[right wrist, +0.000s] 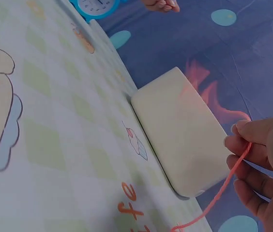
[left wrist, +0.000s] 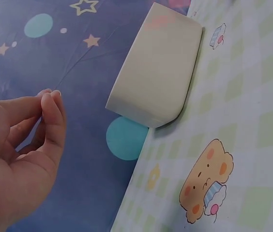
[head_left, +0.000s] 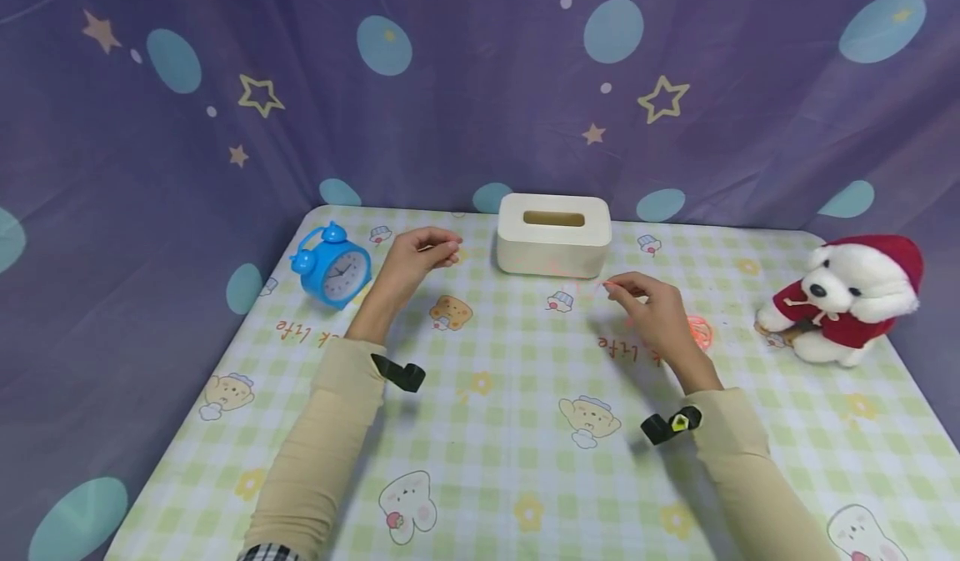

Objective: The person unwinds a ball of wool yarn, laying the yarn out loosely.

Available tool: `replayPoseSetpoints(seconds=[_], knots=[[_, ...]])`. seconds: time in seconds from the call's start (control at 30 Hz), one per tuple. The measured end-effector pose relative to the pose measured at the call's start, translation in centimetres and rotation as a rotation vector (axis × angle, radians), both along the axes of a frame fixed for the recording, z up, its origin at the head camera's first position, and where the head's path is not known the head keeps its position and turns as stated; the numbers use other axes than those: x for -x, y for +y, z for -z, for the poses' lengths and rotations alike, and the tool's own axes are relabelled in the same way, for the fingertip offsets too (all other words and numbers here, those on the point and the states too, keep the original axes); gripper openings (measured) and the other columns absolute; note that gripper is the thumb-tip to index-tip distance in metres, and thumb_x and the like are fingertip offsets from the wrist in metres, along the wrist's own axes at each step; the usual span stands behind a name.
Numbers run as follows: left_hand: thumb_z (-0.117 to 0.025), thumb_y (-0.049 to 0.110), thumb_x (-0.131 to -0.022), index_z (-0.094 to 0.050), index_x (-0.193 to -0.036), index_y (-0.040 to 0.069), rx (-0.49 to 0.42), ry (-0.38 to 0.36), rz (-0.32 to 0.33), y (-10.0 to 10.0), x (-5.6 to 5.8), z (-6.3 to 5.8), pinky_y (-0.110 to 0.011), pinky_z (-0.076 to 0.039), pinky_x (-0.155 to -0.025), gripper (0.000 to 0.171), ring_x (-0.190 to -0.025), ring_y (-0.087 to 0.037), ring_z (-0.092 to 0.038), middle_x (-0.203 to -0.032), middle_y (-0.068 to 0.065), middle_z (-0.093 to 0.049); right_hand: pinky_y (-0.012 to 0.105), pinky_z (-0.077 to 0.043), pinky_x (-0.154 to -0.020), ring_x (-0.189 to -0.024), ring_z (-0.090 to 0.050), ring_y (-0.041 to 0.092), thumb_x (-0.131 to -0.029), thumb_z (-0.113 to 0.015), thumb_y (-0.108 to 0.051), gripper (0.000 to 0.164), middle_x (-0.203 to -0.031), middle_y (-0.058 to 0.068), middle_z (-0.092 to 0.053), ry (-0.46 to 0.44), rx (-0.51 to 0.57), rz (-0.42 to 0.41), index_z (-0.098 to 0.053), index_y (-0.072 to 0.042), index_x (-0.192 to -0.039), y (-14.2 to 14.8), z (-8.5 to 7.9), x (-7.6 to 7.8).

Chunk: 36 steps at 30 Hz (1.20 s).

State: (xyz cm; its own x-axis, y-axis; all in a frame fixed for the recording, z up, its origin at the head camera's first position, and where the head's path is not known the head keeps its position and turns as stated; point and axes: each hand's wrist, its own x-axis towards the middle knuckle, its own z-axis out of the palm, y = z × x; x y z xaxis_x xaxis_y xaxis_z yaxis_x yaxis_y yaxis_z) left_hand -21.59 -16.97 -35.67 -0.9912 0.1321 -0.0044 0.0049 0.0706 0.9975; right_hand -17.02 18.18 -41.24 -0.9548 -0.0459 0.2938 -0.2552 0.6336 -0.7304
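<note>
My right hand (head_left: 648, 307) pinches a thin coral-pink yarn (right wrist: 219, 194) between thumb and fingertips, above the table in front of the tissue box. One length of the yarn hangs down from the fingers; the other end is a pink blur before the cream tissue box (head_left: 555, 252). My left hand (head_left: 423, 252) is raised left of the box, thumb and fingertips brought together with no yarn visible at them. In the left wrist view its curled fingers (left wrist: 53, 116) stand out against the curtain. A loose coil of the same yarn (head_left: 701, 333) lies beyond my right wrist, partly hidden.
Left of my left hand stands a blue twin-bell alarm clock (head_left: 333, 267). A white plush dog (head_left: 843, 303) in red clothes sits at the right. A checked cloth (head_left: 480, 453) with cartoon prints covers the table, and a purple curtain (head_left: 480, 111) hangs behind.
</note>
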Motion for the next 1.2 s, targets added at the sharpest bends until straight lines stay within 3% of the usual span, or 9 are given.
replayPoseSetpoints(seconds=[0.23,0.43,0.57,0.67,0.8,0.87,1.0,1.13,1.2], knots=[[-0.062,0.013,-0.093,-0.062,-0.113,-0.006,0.008,-0.018,0.02,0.0,-0.1,0.0,-0.022,-0.056,-0.082,0.027,-0.093,-0.021,-0.065,-0.103,-0.004,-0.063,0.017,-0.045,-0.055,-0.074,-0.063,0.011,-0.093,-0.062,-0.035,0.024,-0.087,0.004,-0.073,0.005,0.009,-0.001,-0.072,-0.015,-0.1,0.3,-0.3,-0.2],[-0.062,0.014,-0.094,-0.063,-0.112,-0.004,0.011,-0.005,0.036,0.1,-0.1,0.2,-0.025,-0.056,-0.084,0.025,-0.088,-0.016,-0.065,-0.106,-0.012,-0.062,0.017,-0.043,-0.062,-0.075,-0.058,-0.005,-0.092,-0.064,-0.034,0.022,-0.086,0.003,-0.073,0.037,0.001,-0.001,-0.073,-0.014,-0.099,0.3,-0.4,-0.1],[-0.062,0.015,-0.094,-0.063,-0.112,-0.002,0.053,0.007,0.08,0.5,-0.2,0.8,-0.026,-0.056,-0.083,0.025,-0.084,-0.011,-0.065,-0.111,-0.022,-0.06,0.017,-0.044,-0.066,-0.077,-0.057,-0.006,-0.092,-0.065,-0.033,0.022,-0.085,0.002,-0.073,0.064,0.003,-0.012,-0.073,-0.014,-0.098,0.1,-0.6,0.0],[-0.063,0.018,-0.094,-0.064,-0.113,0.0,0.12,0.02,0.128,1.1,-0.3,1.2,-0.032,-0.057,-0.086,0.026,-0.087,-0.016,-0.066,-0.111,-0.021,-0.062,0.017,-0.045,-0.067,-0.077,-0.058,-0.005,-0.092,-0.065,-0.034,0.023,-0.085,0.002,-0.073,0.074,0.019,-0.026,-0.073,-0.014,-0.099,-0.2,-0.9,-0.1],[-0.062,0.021,-0.095,-0.064,-0.116,0.006,0.204,0.054,0.227,2.6,-0.7,1.8,-0.045,-0.054,-0.089,0.026,-0.097,-0.031,-0.064,-0.112,-0.017,-0.064,0.018,-0.044,-0.068,-0.076,-0.06,-0.002,-0.092,-0.064,-0.036,0.023,-0.085,0.001,-0.072,0.076,0.053,-0.045,-0.073,-0.016,-0.099,-0.6,-1.5,-0.2],[-0.062,0.021,-0.095,-0.063,-0.117,0.008,0.227,0.07,0.28,3.7,-0.9,2.0,-0.045,-0.054,-0.088,0.026,-0.101,-0.033,-0.062,-0.116,-0.014,-0.064,0.019,-0.043,-0.069,-0.076,-0.06,0.0,-0.091,-0.064,-0.037,0.022,-0.085,0.0,-0.072,0.078,0.075,-0.054,-0.073,-0.017,-0.098,-0.8,-1.9,-0.3],[-0.064,0.021,-0.094,-0.063,-0.12,0.013,0.265,0.1,0.358,6.2,-1.2,2.3,-0.039,-0.054,-0.086,0.028,-0.102,-0.026,-0.062,-0.121,-0.009,-0.063,0.019,-0.044,-0.071,-0.076,-0.061,0.003,-0.091,-0.064,-0.037,0.021,-0.084,-0.002,-0.071,0.089,0.109,-0.078,-0.072,-0.019,-0.099,-1.3,-2.7,-0.5],[-0.066,0.022,-0.092,-0.06,-0.127,0.013,0.379,0.176,0.418,8.7,-1.4,2.6,-0.028,-0.054,-0.081,0.036,-0.099,-0.017,-0.061,-0.124,-0.006,-0.062,0.019,-0.043,-0.068,-0.077,-0.061,0.007,-0.092,-0.064,-0.034,0.021,-0.084,-0.001,-0.071,0.096,0.131,-0.1,-0.073,-0.017,-0.1,-1.8,-3.2,-0.6],[-0.066,0.021,-0.092,-0.056,-0.132,0.012,0.427,0.212,0.455,9.9,-1.6,2.8,-0.03,-0.053,-0.086,0.043,-0.102,-0.019,-0.061,-0.131,-0.005,-0.059,0.019,-0.042,-0.067,-0.078,-0.062,0.009,-0.093,-0.064,-0.031,0.02,-0.084,0.001,-0.071,0.093,0.14,-0.103,-0.072,-0.014,-0.1,-1.9,-3.4,-0.7]])
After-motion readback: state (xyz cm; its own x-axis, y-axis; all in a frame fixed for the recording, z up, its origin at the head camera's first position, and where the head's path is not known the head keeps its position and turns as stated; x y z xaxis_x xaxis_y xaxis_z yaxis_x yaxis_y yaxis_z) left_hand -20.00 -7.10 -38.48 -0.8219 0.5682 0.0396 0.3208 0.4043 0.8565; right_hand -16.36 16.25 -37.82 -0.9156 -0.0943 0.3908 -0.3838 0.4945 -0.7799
